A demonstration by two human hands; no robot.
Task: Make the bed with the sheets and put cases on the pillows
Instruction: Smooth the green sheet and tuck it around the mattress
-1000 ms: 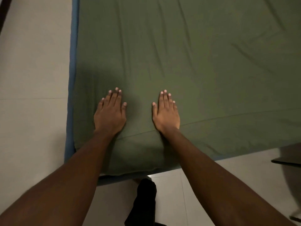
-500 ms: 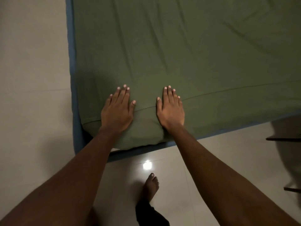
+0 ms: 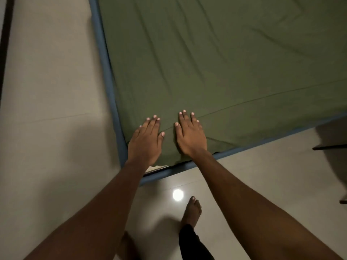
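We note a pale, glossy tiled floor [image 3: 47,91] bearing a bright light reflection [image 3: 178,194] near us, a dark strip [image 3: 5,44] far left, and dark furniture edges [image 3: 330,147] right.

No readable text, labels, brands or numbers anywhere in view.

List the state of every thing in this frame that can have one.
left hand: open, pressed flat on the sheet near its corner.
right hand: open, flat on the sheet beside the left hand.
green sheet: spread out, lightly creased, corner not tucked under.
blue mattress edge: uncovered along both visible sides.
bare foot: on the floor by the corner.
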